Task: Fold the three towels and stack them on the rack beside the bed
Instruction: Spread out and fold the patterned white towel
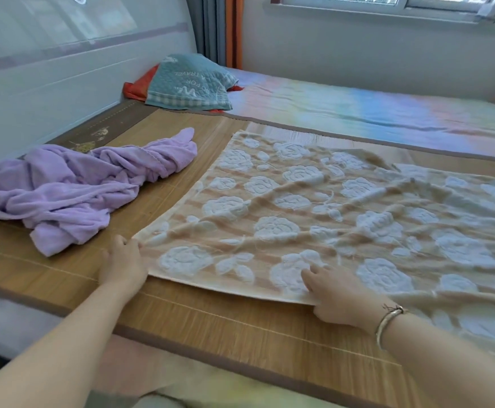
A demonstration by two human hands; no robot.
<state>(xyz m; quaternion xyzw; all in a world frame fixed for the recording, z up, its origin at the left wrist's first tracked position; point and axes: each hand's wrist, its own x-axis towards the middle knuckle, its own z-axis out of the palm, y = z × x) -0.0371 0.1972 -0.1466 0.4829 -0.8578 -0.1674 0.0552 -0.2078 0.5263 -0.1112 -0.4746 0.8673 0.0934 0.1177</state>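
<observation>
While her left hand (122,262) pinched the rose towel (314,219) corner, her right hand (336,293) gripped its edge, pulling it flat for folding.

A bed (358,110) carries everything here. A woven bamboo mat (211,319) covers its near part, and a pastel rainbow sheet (387,113) shows on its far right part. On the mat, a beige towel with white roses (299,207) lies spread at the right, and a crumpled lilac towel (72,184) lies near it at the left. At the far left, a teal pillow (190,81) rests on a red cloth (137,86).
</observation>
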